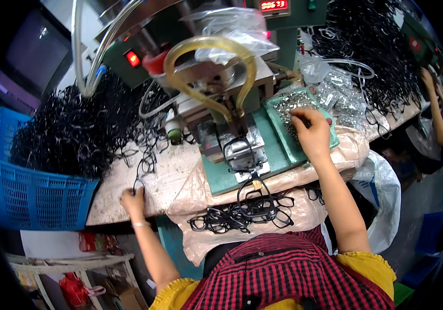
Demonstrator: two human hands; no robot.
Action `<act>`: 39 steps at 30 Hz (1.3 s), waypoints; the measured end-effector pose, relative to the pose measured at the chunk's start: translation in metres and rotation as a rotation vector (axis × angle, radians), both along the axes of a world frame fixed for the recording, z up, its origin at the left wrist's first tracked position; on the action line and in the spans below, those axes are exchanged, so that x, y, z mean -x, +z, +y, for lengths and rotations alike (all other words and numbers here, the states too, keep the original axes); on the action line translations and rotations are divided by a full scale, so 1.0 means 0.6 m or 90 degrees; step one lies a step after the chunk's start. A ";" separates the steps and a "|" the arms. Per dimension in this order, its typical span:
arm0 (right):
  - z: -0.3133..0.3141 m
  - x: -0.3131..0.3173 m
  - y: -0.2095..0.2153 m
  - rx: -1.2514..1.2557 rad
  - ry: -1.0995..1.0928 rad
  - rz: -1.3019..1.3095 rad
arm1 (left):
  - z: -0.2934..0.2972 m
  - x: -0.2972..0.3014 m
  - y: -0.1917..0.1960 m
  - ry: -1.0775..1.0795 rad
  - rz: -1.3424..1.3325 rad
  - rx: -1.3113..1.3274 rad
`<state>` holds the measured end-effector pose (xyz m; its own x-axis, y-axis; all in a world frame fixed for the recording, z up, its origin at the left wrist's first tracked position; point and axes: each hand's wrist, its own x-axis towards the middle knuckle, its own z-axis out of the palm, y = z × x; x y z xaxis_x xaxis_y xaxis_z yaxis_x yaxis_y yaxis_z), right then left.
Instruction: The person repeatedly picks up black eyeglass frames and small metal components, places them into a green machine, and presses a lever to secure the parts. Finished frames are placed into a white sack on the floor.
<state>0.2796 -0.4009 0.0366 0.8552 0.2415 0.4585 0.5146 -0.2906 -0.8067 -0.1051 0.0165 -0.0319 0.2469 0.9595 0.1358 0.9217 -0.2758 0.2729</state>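
My left hand (132, 203) is at the left part of the bench, its fingers closed on a black eyeglass frame (142, 170). My right hand (313, 133) reaches over a green tray (298, 156) heaped with small silvery metal parts (294, 103). Its fingertips pinch together among those parts; what they hold is too small to make out. Between my hands stands a bench press (234, 82) with a yellowish hose loop. Another black eyeglass frame (241, 199) sits at the front of the press. Several more black frames (221, 219) lie across the cloth at my lap.
A blue plastic basket (40, 196) stands at the left beside a large heap of black frames (77, 134). Bags of metal parts (338, 98) lie behind the tray. A second heap (366, 51) fills the back right. Another person's arm (435, 108) shows at the far right.
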 end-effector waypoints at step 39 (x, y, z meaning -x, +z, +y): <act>0.049 0.141 0.141 -0.206 0.396 0.191 | -0.455 -0.272 0.329 -1.028 -0.311 -0.383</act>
<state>0.1951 -0.3716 0.1214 0.7042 0.6129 0.3583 0.2514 0.2567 -0.9332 0.0582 -0.2566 0.1654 0.6311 -0.3716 0.6809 -0.4601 -0.8860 -0.0571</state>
